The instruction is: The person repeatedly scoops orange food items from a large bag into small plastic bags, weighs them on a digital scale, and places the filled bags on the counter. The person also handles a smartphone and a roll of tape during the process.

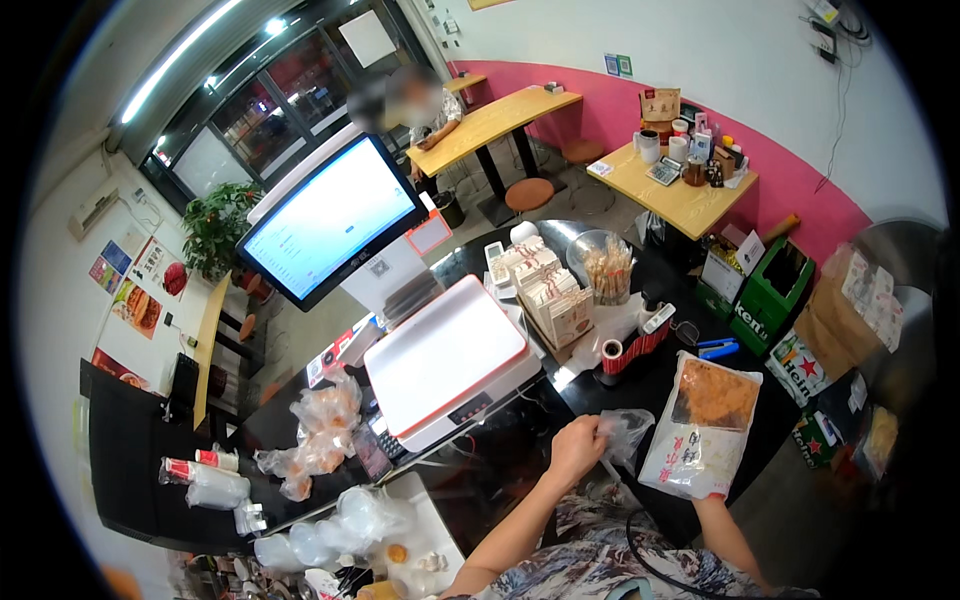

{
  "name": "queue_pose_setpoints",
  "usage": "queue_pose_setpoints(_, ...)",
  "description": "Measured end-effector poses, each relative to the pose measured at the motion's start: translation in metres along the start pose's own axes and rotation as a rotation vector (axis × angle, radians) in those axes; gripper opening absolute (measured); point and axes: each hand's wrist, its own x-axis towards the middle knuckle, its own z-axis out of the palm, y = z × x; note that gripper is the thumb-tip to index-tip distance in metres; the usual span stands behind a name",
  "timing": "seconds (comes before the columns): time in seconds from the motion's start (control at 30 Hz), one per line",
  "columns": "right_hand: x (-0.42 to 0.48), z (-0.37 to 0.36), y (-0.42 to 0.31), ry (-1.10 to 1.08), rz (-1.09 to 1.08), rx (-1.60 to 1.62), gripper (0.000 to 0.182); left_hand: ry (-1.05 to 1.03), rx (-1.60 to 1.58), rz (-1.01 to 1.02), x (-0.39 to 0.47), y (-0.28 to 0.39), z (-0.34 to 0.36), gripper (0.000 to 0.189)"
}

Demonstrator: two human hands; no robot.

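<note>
My left hand (576, 454) is closed on a crumpled clear plastic bag (627, 435) above the black counter. To its right, my right hand (711, 508) supports a flat plastic packet (697, 427) from its lower end; the packet hides most of the fingers. Orange-brown powder or crumbs show through the packet's upper window, and its lower part is white with printed writing. A tape dispenser (634, 354) stands beyond my left hand. Past the packet's top edge lie a blue stapler (718, 349) and a pair of glasses (685, 332).
A white machine with a flat top (450, 352) and a monitor (334, 217) occupy the counter's middle. Nearby stand a box of paper sleeves (555, 300) and a tub of wrapped sticks (609, 270). Green beer cartons (772, 296) stand right. A person (435, 124) sits at a far table.
</note>
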Motion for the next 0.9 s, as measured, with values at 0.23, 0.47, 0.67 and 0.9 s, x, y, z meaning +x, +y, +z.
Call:
queue_pose_setpoints(0.23,-0.006,0.001,0.005,-0.004,0.009,-0.001,0.034,0.034,-0.057,0.026,-0.001,-0.003,0.005,0.021)
queue_pose_setpoints(0.47,-0.005,0.009,0.001,-0.016,0.003,0.012,0.034,0.051,-0.057,0.052,0.001,0.008,0.004,0.018)
queue_pose_setpoints(0.67,-0.005,0.005,0.0,-0.006,-0.006,0.009,0.034,0.07,-0.041,0.084,0.001,0.003,0.005,0.018)
queue_pose_setpoints(0.9,-0.001,-0.001,0.003,0.009,-0.002,0.033,0.035,0.07,-0.036,0.06,0.0,0.01,-0.002,0.016)
